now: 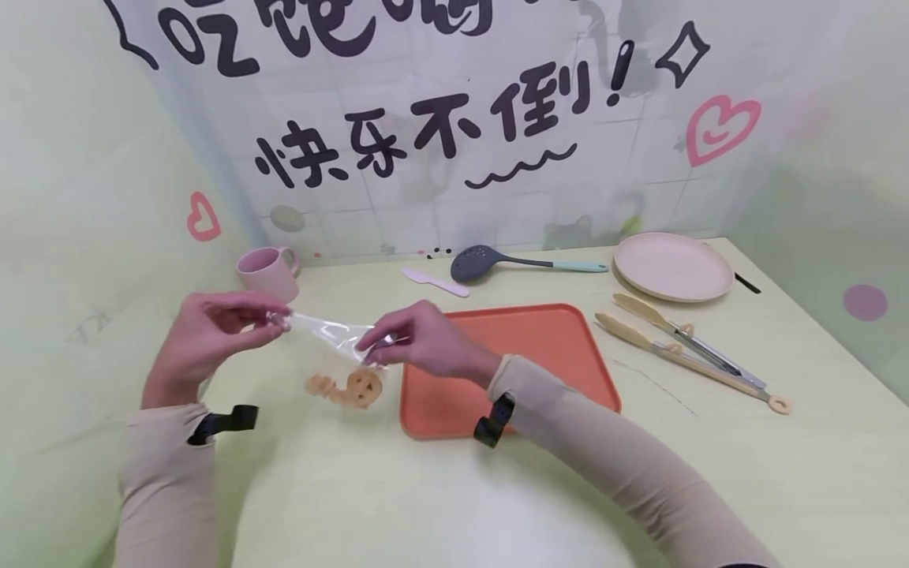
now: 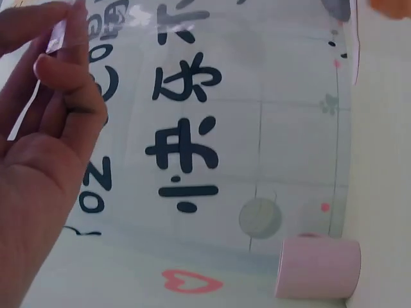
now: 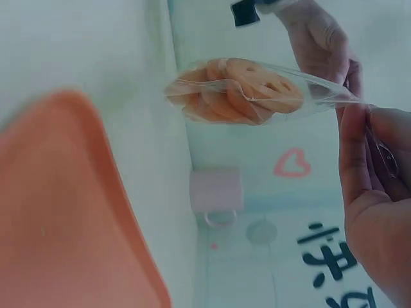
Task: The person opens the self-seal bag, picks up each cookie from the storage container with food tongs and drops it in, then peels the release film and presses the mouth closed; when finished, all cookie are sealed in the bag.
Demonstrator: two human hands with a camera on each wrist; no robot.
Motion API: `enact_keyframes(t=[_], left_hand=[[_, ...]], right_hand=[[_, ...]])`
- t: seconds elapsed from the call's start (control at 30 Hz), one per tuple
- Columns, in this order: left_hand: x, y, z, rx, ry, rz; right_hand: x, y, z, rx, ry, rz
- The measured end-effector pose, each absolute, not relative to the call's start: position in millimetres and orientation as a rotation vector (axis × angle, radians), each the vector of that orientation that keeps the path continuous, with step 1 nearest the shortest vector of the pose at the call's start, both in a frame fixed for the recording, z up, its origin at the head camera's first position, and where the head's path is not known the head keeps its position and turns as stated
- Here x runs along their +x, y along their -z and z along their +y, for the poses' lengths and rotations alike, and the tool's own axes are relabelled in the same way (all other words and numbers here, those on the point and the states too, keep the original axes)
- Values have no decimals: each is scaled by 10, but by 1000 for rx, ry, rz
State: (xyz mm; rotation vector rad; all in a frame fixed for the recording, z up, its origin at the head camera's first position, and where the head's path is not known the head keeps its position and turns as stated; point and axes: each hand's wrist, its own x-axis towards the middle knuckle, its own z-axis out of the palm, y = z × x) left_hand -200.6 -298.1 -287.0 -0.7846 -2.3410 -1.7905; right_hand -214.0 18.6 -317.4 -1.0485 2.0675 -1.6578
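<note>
A clear plastic bag [image 1: 328, 330] stretches between both hands above the table. My left hand [image 1: 213, 335] pinches its left upper edge between thumb and fingers. At the other end of that edge, my right hand [image 1: 435, 343] pinches the plastic. Several round, light-brown cookies [image 1: 364, 386] with small holes lie at the bottom of the bag. In the right wrist view the cookies [image 3: 237, 93] overlap inside the bag, and its top is gathered at the fingers of the right hand [image 3: 376, 218]. The left wrist view shows only a strip of plastic by the left hand [image 2: 58, 122].
An orange-red tray [image 1: 525, 347] lies right of the bag, partly beneath the right forearm. Behind are a pink mug [image 1: 266, 274], a lilac knife [image 1: 436, 282], a slotted spoon [image 1: 477, 263] and a pink plate [image 1: 671, 268]. Tongs [image 1: 682, 355] lie at the right.
</note>
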Motion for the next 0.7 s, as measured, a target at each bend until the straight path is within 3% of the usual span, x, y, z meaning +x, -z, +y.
enact_keyframes(t=[0.23, 0.7], left_hand=[[-2006, 2902, -3310, -720, 1529, -2782], [-3035, 3715, -3064, -517, 1446, -2960]], right_hand=[[-2190, 3260, -32, -950, 1489, 2042], [-2965, 3743, -170, -785, 1029, 2555]])
